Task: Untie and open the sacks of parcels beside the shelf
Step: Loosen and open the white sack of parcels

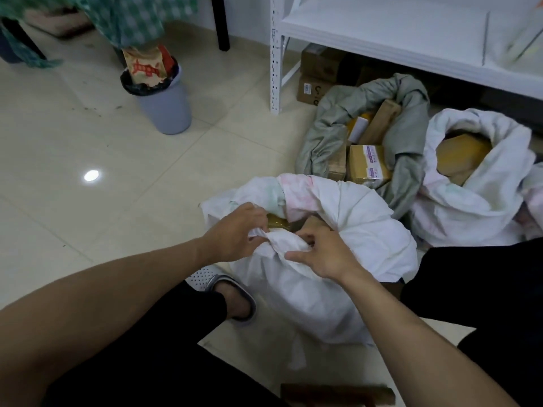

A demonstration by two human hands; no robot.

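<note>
Both hands pinch the near white sack (308, 292) at its mouth: left hand (235, 233), right hand (326, 254). Farther right, a grey sack (323, 133) and another white sack (470, 207) lie open, crowding the white shelf (382, 27); a grey bin (167, 110) stands far left.

Floor (88, 136): glossy cream tiles, scattered dark specks, one round ceiling-light reflection (91, 175). White metal shelf unit (382, 27) at upper right, perforated upright. Grey waste bin (164, 104), black liner, overfilled. Dark furniture leg (221, 23) against pale wall. Green checked fabric (129, 16) at upper left, possibly a tablecloth.
</note>
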